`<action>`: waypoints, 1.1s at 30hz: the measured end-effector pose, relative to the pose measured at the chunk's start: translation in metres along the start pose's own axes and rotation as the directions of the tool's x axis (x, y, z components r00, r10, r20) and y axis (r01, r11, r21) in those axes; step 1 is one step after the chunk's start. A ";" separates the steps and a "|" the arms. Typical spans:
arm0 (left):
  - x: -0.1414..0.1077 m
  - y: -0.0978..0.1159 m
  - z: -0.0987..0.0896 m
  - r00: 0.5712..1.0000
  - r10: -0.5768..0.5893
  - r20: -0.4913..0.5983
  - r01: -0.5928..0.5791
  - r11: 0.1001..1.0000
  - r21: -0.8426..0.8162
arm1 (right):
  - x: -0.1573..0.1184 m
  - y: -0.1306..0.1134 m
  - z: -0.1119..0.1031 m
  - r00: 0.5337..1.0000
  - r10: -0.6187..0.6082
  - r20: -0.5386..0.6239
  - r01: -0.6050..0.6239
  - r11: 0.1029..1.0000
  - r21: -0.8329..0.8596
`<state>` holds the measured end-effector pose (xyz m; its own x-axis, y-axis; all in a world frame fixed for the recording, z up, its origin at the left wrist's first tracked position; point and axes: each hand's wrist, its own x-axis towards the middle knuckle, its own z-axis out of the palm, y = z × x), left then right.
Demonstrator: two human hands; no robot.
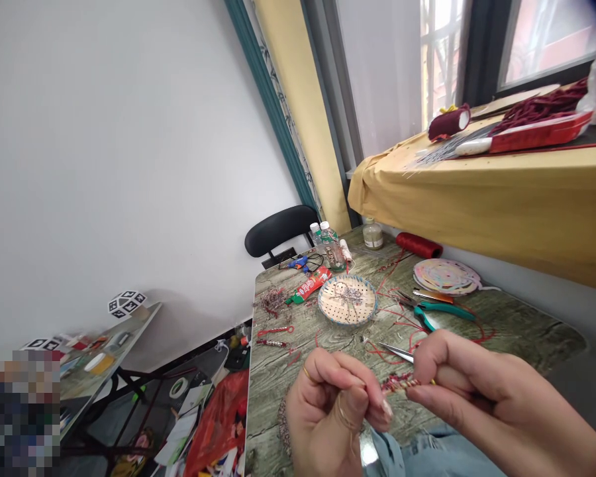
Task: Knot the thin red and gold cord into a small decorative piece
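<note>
Over the near edge of the table, a thin braided cord (396, 382) in red and mixed colours stretches between my two hands. My left hand (335, 411) pinches one end between thumb and forefinger; a ring is on one finger. The other end is gripped by the thumb and curled forefinger of my right hand (464, 391). Pointed metal blades (397, 351) show just beyond my right fingers; whether they lie on the table or touch the hand I cannot tell. Teal-handled pliers (444, 310) and loose red threads (402, 326) lie further back.
A round woven tray (347, 317) sits mid-table, with a red packet (310, 285) and plastic bottles (332, 255) behind it. A red thread spool (420, 245) and a pastel cord coil (447, 275) lie right. A yellow-draped ledge (477, 199) overhangs that side.
</note>
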<state>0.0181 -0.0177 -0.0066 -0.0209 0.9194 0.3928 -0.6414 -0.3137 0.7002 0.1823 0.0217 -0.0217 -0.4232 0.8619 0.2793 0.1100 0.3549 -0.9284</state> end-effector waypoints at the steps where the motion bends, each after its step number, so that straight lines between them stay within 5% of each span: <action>1: -0.001 0.000 -0.001 1.000 -0.007 0.000 0.007 1.000 0.004 | -0.001 0.000 0.000 1.000 0.023 0.008 -0.023 1.000 0.017; 11: -0.002 0.001 -0.008 0.998 -0.050 0.048 0.046 0.996 0.077 | 0.007 -0.009 -0.007 0.960 0.147 0.237 -0.196 0.960 0.200; 15: 0.003 0.011 -0.010 0.996 -0.080 0.037 0.067 0.959 0.277 | 0.007 -0.011 -0.015 0.976 0.127 0.180 -0.133 0.991 0.026; 19: 0.009 0.022 -0.002 0.994 0.103 0.039 -0.102 0.729 0.677 | 0.010 -0.016 -0.017 0.984 0.025 0.177 0.008 0.983 -0.181; 23: 0.013 0.023 0.004 0.990 0.060 0.131 -0.143 0.488 0.861 | 0.014 -0.021 -0.016 0.986 -0.064 0.155 0.100 0.966 -0.238; 27: 0.011 0.020 -0.002 0.982 0.162 0.101 -0.168 0.485 0.858 | 0.013 -0.017 -0.017 0.989 0.123 0.077 -0.123 0.992 -0.001; 30: 0.008 0.013 -0.005 0.964 0.255 0.082 -0.201 0.488 0.849 | 0.013 -0.017 -0.013 0.920 0.317 0.230 -0.377 0.877 0.298; 33: 0.004 0.002 -0.005 0.936 0.336 0.102 -0.245 0.415 0.876 | 0.016 -0.025 0.000 0.885 0.308 0.348 -0.442 0.790 0.426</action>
<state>0.0129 -0.0139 -0.0064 -0.1563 0.7314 0.6638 0.4110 -0.5630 0.7170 0.1729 0.0267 0.0055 -0.6537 0.7465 -0.1240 -0.1089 -0.2550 -0.9608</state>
